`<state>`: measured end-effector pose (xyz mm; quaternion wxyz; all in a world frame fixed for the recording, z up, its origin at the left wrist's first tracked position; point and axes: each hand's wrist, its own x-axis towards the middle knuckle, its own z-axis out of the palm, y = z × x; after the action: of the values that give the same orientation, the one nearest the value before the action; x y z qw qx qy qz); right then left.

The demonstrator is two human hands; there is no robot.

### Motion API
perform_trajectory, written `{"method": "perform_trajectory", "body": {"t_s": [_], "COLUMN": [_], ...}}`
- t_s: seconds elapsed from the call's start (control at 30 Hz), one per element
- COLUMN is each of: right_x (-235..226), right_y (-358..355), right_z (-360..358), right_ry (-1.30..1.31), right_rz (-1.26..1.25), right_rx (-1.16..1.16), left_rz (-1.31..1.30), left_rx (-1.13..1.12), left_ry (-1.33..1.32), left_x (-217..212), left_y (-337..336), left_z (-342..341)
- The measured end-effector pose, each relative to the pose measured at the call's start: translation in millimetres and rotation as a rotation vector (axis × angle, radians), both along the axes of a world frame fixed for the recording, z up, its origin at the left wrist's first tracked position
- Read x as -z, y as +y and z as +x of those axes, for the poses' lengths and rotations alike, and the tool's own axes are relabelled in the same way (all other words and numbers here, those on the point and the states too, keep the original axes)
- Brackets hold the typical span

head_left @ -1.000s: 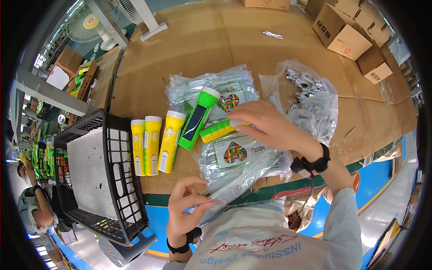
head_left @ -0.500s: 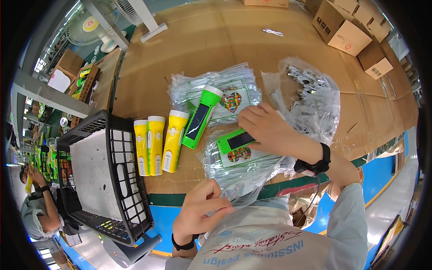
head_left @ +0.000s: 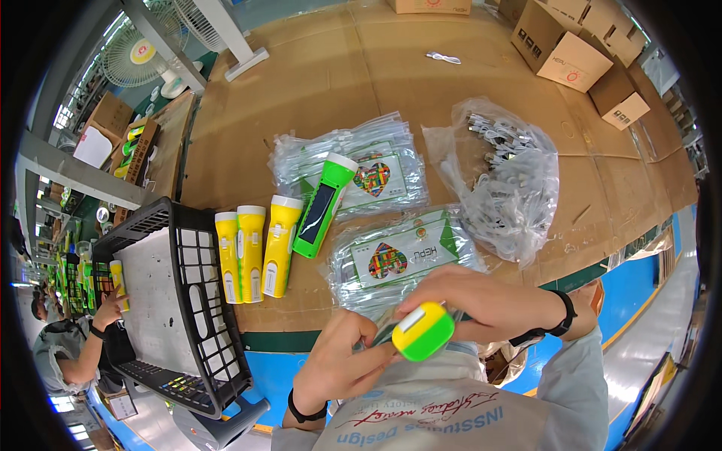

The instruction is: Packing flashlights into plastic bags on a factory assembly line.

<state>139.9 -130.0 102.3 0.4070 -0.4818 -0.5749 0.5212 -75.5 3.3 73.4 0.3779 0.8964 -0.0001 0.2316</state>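
Observation:
My right hand (head_left: 477,301) is closed round a flashlight (head_left: 423,331), whose yellow-and-green end faces up at me near the table's front edge. Close against it, my left hand (head_left: 338,364) pinches a clear plastic bag (head_left: 385,322), mostly hidden between the hands. Just beyond lies a stack of clear bags (head_left: 414,259) with printed cards inside. A second bag stack (head_left: 293,161) sits farther back, a green flashlight (head_left: 325,204) leaning on its edge. Several yellow flashlights (head_left: 280,248) lie in a row left of that one.
A black crate (head_left: 199,293) stands at the left table edge. A bag of white cables (head_left: 504,180) lies to the right. Cardboard boxes (head_left: 560,49) stand at the back right, and a loose white cable (head_left: 444,58) lies far back. At far left, a co-worker's hand (head_left: 110,310) holds a flashlight.
My right hand has brought the flashlight off the bag stack toward me, beside my left hand, and turned it end-up. The co-worker's hand has moved lower, toward the crate.

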Motion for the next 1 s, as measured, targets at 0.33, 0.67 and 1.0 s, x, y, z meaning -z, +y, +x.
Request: {"method": "perform_trajectory", "body": {"t_s": [0.33, 0.67, 1.0], "right_x": [-7, 9, 7], "right_y": [-18, -20, 28], "right_z": [2, -21, 98], "right_ry": [-1.005, -1.723, -1.087], "right_rz": [0.722, 0.281, 0.259], "right_rx": [0.127, 0.019, 0.531], "left_rz": [0.121, 0.031, 0.039], "left_rx": [0.035, 0.200, -0.055], "left_ry": [-0.128, 0.021, 0.114], "left_x": [-12, 16, 30], "left_y": [0, -9, 15], "left_z": [16, 42, 17]}}
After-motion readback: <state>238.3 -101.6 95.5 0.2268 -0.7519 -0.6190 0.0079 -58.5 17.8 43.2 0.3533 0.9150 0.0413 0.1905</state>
